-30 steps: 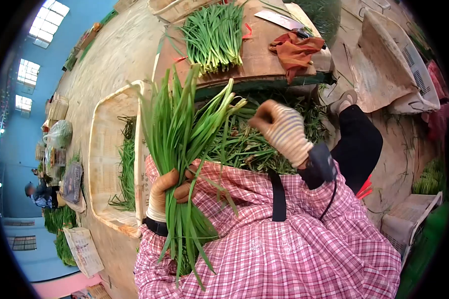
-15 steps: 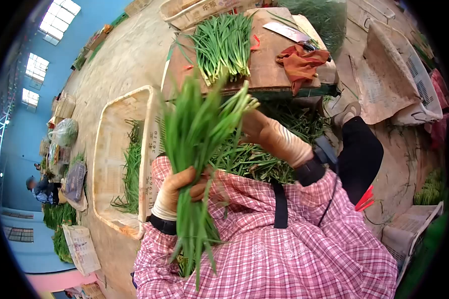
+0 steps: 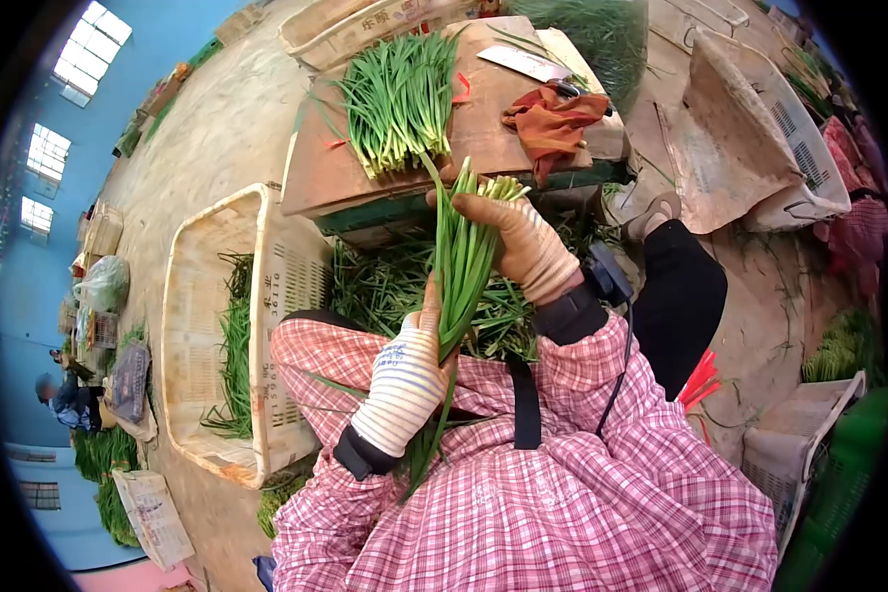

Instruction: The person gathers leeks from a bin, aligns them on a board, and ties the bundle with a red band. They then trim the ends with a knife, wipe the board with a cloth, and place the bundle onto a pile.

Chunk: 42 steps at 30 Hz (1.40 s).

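Note:
A bundle of Chinese chives [image 3: 466, 261] is held in front of my body, pale stem ends up and to the right, leaves hanging down toward my lap. My right hand [image 3: 528, 242], in a striped glove with bare fingertips, is closed around the upper part near the stem ends. Lower down, my left hand [image 3: 409, 375] grips the leafy part, its fingers partly hidden behind the bundle. Just beyond them a larger pile of chives [image 3: 400, 104] lies on a brown board [image 3: 311, 168]. Loose leaves [image 3: 380, 296] are heaped below the board.
On the board lie a knife [image 3: 525, 63] and an orange-red cloth [image 3: 553, 123]. A white crate [image 3: 266, 345] with some greens stands at left. Red strips [image 3: 701, 383] hang by my right leg. Another crate [image 3: 809, 128] leans at right. A person [image 3: 72, 395] is far left.
The bundle has swung from the left to the middle and turned more compact. My right hand now closes around its stem end, and my left hand has shifted right along the leaves.

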{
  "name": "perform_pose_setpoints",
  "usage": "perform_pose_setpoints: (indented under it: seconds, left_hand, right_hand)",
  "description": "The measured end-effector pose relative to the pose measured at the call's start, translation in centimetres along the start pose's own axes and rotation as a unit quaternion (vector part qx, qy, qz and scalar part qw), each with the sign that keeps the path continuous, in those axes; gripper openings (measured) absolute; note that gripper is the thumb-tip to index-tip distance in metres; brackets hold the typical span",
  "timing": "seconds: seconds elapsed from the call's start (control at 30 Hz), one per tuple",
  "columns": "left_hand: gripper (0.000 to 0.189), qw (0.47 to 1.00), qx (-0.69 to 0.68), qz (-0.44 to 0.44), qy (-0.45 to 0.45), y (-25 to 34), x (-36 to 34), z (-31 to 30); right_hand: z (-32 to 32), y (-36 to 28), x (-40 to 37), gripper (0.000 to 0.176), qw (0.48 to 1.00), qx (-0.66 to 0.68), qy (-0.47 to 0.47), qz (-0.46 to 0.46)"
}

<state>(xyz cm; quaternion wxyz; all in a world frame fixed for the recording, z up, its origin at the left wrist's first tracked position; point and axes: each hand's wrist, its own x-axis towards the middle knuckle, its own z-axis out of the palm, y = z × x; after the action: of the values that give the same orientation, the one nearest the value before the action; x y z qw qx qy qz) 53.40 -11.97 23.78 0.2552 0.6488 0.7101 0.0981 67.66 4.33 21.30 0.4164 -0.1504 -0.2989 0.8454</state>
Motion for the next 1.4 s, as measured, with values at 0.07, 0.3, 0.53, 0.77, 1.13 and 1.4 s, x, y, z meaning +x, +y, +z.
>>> perform_pose_setpoints:
  seconds: [0.07, 0.3, 0.53, 0.77, 1.13, 1.4]
  left_hand:
    - [0.102, 0.998, -0.046, 0.034, 0.027, -0.2, -0.1, 0.9]
    - [0.096, 0.975, -0.189, 0.116, 0.012, 0.7, 0.9, -2.8]
    - [0.104, 0.948, -0.228, 0.224, 0.002, 3.1, 5.2, -6.3]
    - [0.077, 0.976, -0.16, 0.145, 0.003, 1.4, 3.3, -15.0]
    - [0.092, 0.316, -0.934, 0.021, -0.167, 4.0, -6.2, -2.9]
    - [0.039, 0.467, -0.882, -0.057, 0.031, 1.1, -5.8, -3.7]
  right_hand:
    - [-0.1, -0.3, 0.2, 0.038, 1.0, -0.013, -0.01, 0.012]
    - [3.0, -3.8, 0.1, 0.049, 0.992, 0.003, -0.11, -0.055]
    - [3.7, -10.8, 0.3, 0.039, 0.979, -0.113, -0.064, -0.156]
    - [1.7, -15.8, 1.7, 0.024, 0.948, -0.245, 0.064, -0.191]
    - [12.2, -3.7, -9.4, 0.031, 0.596, -0.519, -0.457, -0.408]
    - [11.2, -2.2, -11.3, 0.036, 0.577, -0.547, -0.549, -0.258]
